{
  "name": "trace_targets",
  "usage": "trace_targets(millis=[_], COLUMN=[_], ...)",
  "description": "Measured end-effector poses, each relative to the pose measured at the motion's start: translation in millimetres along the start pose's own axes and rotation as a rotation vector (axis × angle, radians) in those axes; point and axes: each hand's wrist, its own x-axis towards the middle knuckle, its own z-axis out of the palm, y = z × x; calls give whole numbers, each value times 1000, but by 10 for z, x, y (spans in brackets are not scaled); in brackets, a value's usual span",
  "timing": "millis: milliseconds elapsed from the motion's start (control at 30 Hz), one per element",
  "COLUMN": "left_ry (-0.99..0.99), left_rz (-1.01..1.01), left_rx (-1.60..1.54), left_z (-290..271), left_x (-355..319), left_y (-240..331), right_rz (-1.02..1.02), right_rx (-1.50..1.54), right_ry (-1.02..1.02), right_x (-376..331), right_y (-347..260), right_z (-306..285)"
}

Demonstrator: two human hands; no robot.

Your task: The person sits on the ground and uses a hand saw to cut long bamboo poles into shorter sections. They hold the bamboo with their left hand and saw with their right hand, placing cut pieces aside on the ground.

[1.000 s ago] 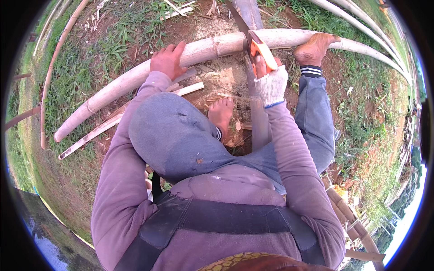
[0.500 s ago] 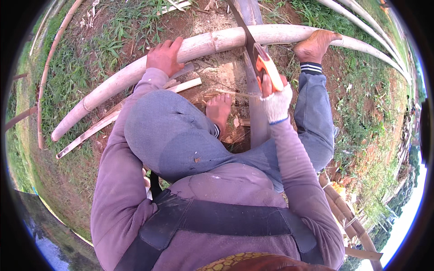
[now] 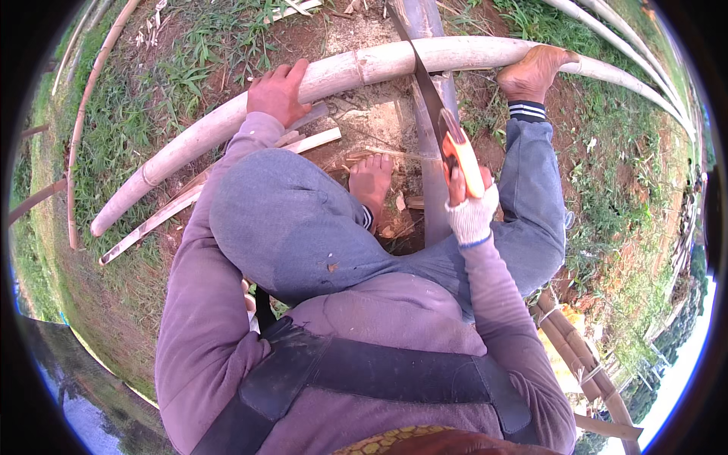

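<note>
A thick, pale bamboo pole (image 3: 394, 61) lies crosswise over a long wooden beam (image 3: 436, 178). My bare left hand (image 3: 278, 95) is wrapped over the pole left of the beam. In a white knitted glove with bare fingertips, my right hand (image 3: 471, 205) grips the orange handle of a hand saw (image 3: 428, 95). The saw's dark blade crosses the bamboo right above the beam. My right foot (image 3: 533, 72) presses on the pole to the right of the blade. My left foot (image 3: 371, 183) rests on the ground beside the beam.
Split bamboo strips (image 3: 155, 220) lie under and beside the pole on the left. Pale sawdust (image 3: 371, 114) covers the soil near the cut. More long poles (image 3: 633, 57) stretch along the upper right, and a tied bamboo frame (image 3: 580, 353) stands at the lower right.
My right hand has drawn the saw back toward my body, so the handle sits farther from the pole. My left hand keeps its place on the bamboo.
</note>
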Motion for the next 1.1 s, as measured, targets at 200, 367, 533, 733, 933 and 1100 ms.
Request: trace_targets(millis=[200,367,533,733,933,1100], left_ry=[31,53,27,-25,76,71], left_rz=[-15,-72,8,-53,-58,27], left_rx=[5,-3,-4,31,12,-16], left_z=[-9,72,54,-38,69,161], left_x=[-126,-231,21,-172,-212,-2], left_y=[-67,-265,-14,-132,-218,35], right_rz=[-2,161,-86,13,13,57], right_rx=[8,101,33,-14,-16,64], right_ry=[7,-136,-5,-11,-136,13], right_x=[1114,-714,-101,1101,-696,598], right_y=[-516,-206,-82,-499,-353,-103], right_z=[635,-661,-87,706,-734,360])
